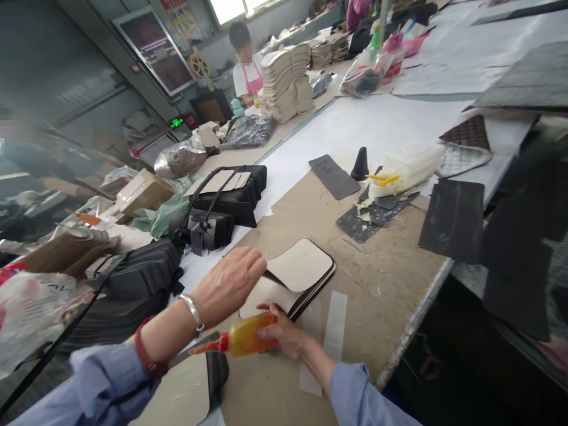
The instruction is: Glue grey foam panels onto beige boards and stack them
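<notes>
My left hand (235, 277), seen from its back, is closed at the left edge of a beige panel (304, 263) with rounded corners. That edge is lifted and bowed over another pale panel, with dark layers beneath; my fingertips are partly hidden. In my right hand (286, 336) is a squeeze bottle (251, 335) of amber liquid, probably glue. It lies sideways, its red cap and nozzle pointing left under my left wrist. Closer to me, at the lower left, lies another beige panel (184, 387) beside a dark curved edge.
Strapped black stacks (226, 198) line the left side. On the brown board (377, 278) are a grey panel (335, 176), a black cone (360, 164), glue-spotted pieces (364, 222) and a translucent strip (336, 319). A person (248, 71) stands behind tall beige stacks (286, 83).
</notes>
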Motion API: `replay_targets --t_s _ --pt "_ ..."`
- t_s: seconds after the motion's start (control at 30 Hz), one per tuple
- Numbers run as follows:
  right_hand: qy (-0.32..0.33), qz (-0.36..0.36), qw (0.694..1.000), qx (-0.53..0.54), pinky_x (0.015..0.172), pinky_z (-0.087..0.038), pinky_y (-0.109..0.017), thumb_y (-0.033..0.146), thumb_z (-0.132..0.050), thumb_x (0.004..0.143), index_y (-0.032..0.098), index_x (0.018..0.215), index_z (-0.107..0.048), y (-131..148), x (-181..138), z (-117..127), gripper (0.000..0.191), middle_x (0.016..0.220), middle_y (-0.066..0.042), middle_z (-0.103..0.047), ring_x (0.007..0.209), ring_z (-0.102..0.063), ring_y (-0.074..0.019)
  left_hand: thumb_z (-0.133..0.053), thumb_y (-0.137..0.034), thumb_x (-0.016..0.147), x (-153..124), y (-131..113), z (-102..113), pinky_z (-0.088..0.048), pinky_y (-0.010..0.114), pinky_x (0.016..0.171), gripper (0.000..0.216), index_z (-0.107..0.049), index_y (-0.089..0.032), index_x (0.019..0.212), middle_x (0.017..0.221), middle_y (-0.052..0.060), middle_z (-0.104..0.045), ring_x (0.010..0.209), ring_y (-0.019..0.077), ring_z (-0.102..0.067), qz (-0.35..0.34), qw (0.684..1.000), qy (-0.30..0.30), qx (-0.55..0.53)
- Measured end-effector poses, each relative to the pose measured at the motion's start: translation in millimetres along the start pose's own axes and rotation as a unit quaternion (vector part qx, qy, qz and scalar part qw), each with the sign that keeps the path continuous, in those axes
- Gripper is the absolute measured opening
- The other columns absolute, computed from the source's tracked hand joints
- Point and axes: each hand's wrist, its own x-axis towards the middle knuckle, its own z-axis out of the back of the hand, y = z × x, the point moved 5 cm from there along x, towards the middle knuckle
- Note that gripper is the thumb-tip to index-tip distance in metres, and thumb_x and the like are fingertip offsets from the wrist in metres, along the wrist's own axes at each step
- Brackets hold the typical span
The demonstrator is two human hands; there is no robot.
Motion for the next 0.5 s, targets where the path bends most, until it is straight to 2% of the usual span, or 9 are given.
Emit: replay_targets --t_s 0.1,0.2,0.3,0.4,0.5 --pt "0.004 -0.018 1.0 0.019 0.063 -0.039 -0.028 0.029 -0.079 0.042 0.022 0.108 -0.041 1 -2 -3 0.076 0.092 0.001 -0.053 0.074 -0.054 -0.0138 -0.031 -0.01 0.086 25 39 49 -0.04 0.033 0.07 0.019 -0.046 -0.017 0.078 0.08 0.005 -0.048 0.077 0.0193 -0.045 0.046 0.989 -0.12 0.073" --pt "0.001 -0.009 1.0 0.027 0.065 -0.037 -0.026 0.027 -0.079 0.04 0.02 0.108 -0.041 -1 -2 -5 0.079 0.087 0.001 -0.056 0.072 -0.053 -0.0117 -0.027 -0.016 0.09 61 73 84 -0.04 0.033 0.073 0.022 -0.046 -0.016 0.08 0.08 0.006 -0.046 0.078 0.0197 -0.043 0.089 0.968 -0.192 0.137" --pt "0.003 -0.007 0.999 0.043 0.066 -0.037 -0.027 0.03 -0.079 0.035 0.02 0.107 -0.041 -8 4 -1 0.082 0.081 0.002 -0.058 0.069 -0.053 -0.0122 -0.025 -0.018 0.092 104 103 103 -0.04 0.033 0.076 0.024 -0.047 -0.014 0.082 0.081 0.006 -0.045 0.081 0.0193 -0.042 0.137 0.951 -0.231 0.15" --pt "0.001 -0.035 0.999 0.011 0.069 -0.038 -0.029 0.028 -0.081 0.025 0.022 0.103 -0.043 -20 18 7 0.086 0.075 0.004 -0.057 0.071 -0.054 -0.0155 -0.024 -0.019 0.093 143 131 114 -0.038 0.037 0.084 0.026 -0.047 -0.01 0.085 0.086 0.008 -0.046 0.088 0.0193 -0.041 0.17 0.943 -0.257 0.123" --pt "-0.047 -0.054 0.995 -0.062 0.071 -0.038 -0.033 0.029 -0.083 0.023 0.025 0.096 -0.048 -26 29 15 0.081 0.068 0.005 -0.053 0.074 -0.054 -0.0196 -0.028 -0.02 0.094 168 159 123 -0.034 0.043 0.09 0.023 -0.046 -0.006 0.089 0.093 0.009 -0.046 0.096 0.0193 -0.039 0.189 0.929 -0.301 0.102"
